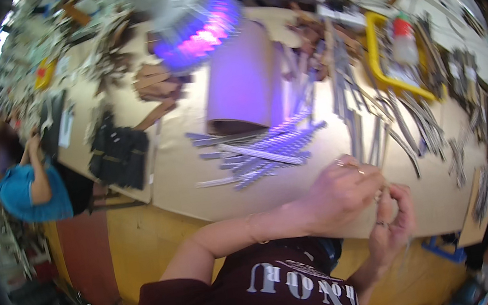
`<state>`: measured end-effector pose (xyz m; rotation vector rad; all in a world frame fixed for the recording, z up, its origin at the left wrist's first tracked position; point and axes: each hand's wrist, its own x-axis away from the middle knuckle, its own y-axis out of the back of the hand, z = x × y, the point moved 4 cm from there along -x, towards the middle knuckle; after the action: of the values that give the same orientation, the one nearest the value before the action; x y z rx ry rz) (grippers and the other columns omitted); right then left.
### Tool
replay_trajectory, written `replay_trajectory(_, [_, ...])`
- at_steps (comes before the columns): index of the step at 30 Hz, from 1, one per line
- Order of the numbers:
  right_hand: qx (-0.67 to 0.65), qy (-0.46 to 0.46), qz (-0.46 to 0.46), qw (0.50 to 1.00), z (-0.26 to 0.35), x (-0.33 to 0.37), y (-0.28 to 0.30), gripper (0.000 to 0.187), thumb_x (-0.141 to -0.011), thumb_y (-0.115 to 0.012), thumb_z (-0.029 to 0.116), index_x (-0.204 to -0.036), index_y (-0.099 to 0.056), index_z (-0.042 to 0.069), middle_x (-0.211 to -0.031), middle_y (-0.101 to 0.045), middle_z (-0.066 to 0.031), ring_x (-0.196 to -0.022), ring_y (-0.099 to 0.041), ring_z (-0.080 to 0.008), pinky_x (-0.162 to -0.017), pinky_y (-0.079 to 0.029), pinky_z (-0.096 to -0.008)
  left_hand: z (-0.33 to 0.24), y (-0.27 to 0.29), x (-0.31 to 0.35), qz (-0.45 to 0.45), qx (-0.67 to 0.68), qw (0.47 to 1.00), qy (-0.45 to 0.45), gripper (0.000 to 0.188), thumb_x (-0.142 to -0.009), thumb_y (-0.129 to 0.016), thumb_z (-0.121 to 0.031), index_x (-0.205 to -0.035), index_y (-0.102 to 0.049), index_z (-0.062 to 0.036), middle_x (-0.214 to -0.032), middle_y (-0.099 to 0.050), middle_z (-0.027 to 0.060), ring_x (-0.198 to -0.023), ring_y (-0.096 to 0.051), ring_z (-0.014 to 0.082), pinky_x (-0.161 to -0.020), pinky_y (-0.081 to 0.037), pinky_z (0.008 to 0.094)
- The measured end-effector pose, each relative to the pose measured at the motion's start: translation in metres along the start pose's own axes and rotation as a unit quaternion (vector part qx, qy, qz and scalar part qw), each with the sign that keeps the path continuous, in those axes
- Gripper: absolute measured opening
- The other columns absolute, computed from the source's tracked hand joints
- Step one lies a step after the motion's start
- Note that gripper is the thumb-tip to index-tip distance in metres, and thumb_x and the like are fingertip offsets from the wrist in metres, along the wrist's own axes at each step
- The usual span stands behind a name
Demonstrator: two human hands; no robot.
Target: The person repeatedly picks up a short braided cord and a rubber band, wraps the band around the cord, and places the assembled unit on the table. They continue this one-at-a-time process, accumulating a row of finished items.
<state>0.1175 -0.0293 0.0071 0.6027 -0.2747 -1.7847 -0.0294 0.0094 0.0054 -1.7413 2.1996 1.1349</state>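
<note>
My left hand [344,191] and my right hand [394,218] meet over the table's near edge, right of the middle. The fingers of both are bent and pinched together at the tips. Whatever lies between them is too small and blurred to name. Rings show on both hands. Beyond my left hand lies a loose pile of grey and whitish strips [263,153], some with a braided look. Long dark strips [375,142] lie on the table just past my fingertips.
A brown half-round form [240,83] stands behind the pile, under a purple-lit lamp [197,30]. To the right, a yellow tray [376,57] holds a red-capped bottle [404,43]. Dark stacked pieces [118,152] lie left. A person in blue [35,190] works far left.
</note>
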Motion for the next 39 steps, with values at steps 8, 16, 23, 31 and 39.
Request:
replay_trajectory(8, [-0.076, -0.054, 0.026, 0.995, -0.004, 0.009, -0.002, 0.006, -0.085, -0.068, 0.001, -0.091, -0.066, 0.001, -0.09, -0.067, -0.0102, -0.087, -0.06, -0.0241, -0.084, -0.045, -0.0346, 0.003, 0.005, 0.005, 0.023, 0.099, 0.985, 0.142, 0.014, -0.086, -0.068, -0.001, -0.1, -0.066, -0.002, -0.097, -0.068, 0.0115, -0.085, -0.067, 0.0273, -0.077, -0.052, 0.0373])
replay_trajectory(16, [-0.087, -0.042, 0.015, 0.995, -0.001, 0.012, 0.005, 0.007, -0.086, -0.069, 0.002, -0.092, -0.067, 0.003, -0.087, -0.067, -0.0071, -0.079, -0.06, -0.0208, -0.082, -0.041, -0.033, -0.004, 0.004, 0.004, 0.036, 0.111, 0.988, 0.098, 0.015, -0.084, -0.07, 0.002, -0.099, -0.069, 0.0001, -0.096, -0.07, 0.0123, -0.083, -0.068, 0.0256, -0.072, -0.053, 0.0341])
replay_trajectory(23, [-0.012, 0.001, 0.029, 1.0, 0.002, 0.014, 0.004, 0.007, -0.086, -0.07, 0.004, -0.093, -0.068, 0.004, -0.09, -0.067, -0.0063, -0.08, -0.058, -0.023, -0.08, -0.04, -0.0338, -0.01, 0.004, 0.007, 0.053, -0.029, 0.998, -0.031, 0.03, -0.074, -0.071, 0.003, -0.104, -0.067, 0.0021, -0.101, -0.068, 0.0117, -0.078, -0.066, 0.0256, -0.069, -0.05, 0.0339])
replay_trajectory(31, [-0.023, -0.02, 0.032, 0.999, 0.0, 0.013, 0.006, 0.006, -0.087, -0.069, 0.004, -0.093, -0.067, 0.005, -0.09, -0.066, -0.0064, -0.083, -0.055, -0.0244, -0.08, -0.04, -0.0348, -0.012, 0.002, 0.004, 0.086, -0.075, 0.99, -0.082, 0.036, -0.07, -0.069, 0.002, -0.106, -0.066, 0.0053, -0.102, -0.067, 0.0125, -0.075, -0.064, 0.0227, -0.066, -0.048, 0.0328])
replay_trajectory(39, [0.008, -0.016, 0.037, 0.999, -0.001, 0.011, 0.005, 0.003, -0.089, -0.066, 0.002, -0.09, -0.064, 0.001, -0.088, -0.064, -0.0087, -0.084, -0.057, -0.0234, -0.079, -0.044, -0.0329, -0.009, -0.004, 0.002, 0.094, -0.062, 0.992, -0.065, 0.035, -0.072, -0.072, 0.001, -0.106, -0.066, 0.0051, -0.102, -0.067, 0.0125, -0.076, -0.065, 0.0226, -0.067, -0.048, 0.0327])
